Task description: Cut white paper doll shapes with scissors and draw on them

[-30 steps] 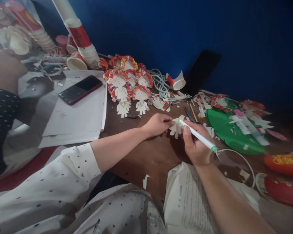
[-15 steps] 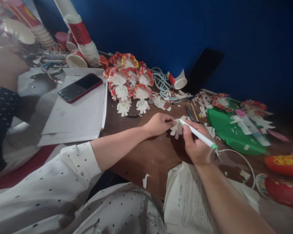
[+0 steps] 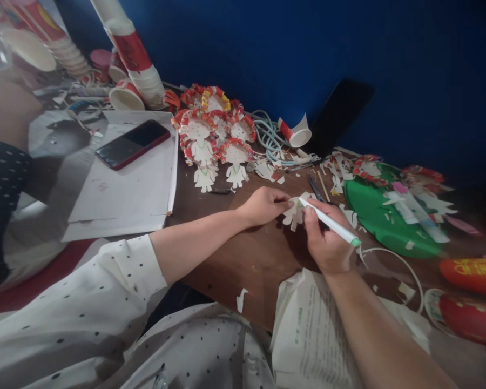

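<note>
My left hand [image 3: 266, 206] pinches the left edge of a small white paper doll cutout [image 3: 294, 217] at the table's middle. In my right hand [image 3: 328, 237] is a white marker with a green end [image 3: 332, 224], its tip at the cutout's upper part, where a bit of green shows. The cutout's top is partly hidden by my fingers. Behind my hands stands a cluster of finished-looking paper dolls [image 3: 235, 174] with red and yellow frilled rims and green neck lines. Scissors [image 3: 316, 189] lie just beyond my right hand.
A phone [image 3: 133, 145] rests on a white box lid [image 3: 117, 200] at left, beside another person's arm [image 3: 8, 108]. Paper cups [image 3: 127, 96], a coiled cable [image 3: 267, 135] and scraps lie behind. To the right are a green disc [image 3: 372, 216] and red cans [image 3: 470, 316].
Almost nothing differs. My right hand and the marker shift very slightly, with the tip still at the cutout; my left hand keeps its pinch.
</note>
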`<state>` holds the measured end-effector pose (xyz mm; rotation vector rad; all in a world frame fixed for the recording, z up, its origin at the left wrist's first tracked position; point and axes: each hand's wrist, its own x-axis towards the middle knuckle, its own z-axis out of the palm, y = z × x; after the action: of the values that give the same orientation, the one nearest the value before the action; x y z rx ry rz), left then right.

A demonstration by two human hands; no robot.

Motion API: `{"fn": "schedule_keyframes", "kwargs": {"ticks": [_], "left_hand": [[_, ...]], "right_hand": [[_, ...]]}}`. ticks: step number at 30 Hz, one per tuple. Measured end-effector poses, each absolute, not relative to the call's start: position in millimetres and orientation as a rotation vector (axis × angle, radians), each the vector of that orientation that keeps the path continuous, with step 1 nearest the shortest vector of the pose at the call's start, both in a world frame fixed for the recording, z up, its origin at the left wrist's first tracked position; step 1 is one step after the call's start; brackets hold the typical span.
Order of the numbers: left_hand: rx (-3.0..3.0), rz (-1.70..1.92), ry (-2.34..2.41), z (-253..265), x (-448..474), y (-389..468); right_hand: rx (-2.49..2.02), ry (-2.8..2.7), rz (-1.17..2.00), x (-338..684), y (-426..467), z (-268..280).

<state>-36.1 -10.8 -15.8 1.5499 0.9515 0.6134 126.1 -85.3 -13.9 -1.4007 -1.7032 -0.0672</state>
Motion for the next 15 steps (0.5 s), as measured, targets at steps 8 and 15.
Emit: {"fn": "schedule_keyframes", "kwargs": {"ticks": [8,15], "left_hand": [[1.543,0.634,0.931,-14.5,-36.5,-11.5],[1.542,0.644,0.946,-14.2,-36.4,-12.2]], "right_hand": [[-1.421,-1.691,-0.057,126.2,-85.6,-14.7],[-1.416,-1.689,-0.039,126.6,-85.6,-15.1]]}}
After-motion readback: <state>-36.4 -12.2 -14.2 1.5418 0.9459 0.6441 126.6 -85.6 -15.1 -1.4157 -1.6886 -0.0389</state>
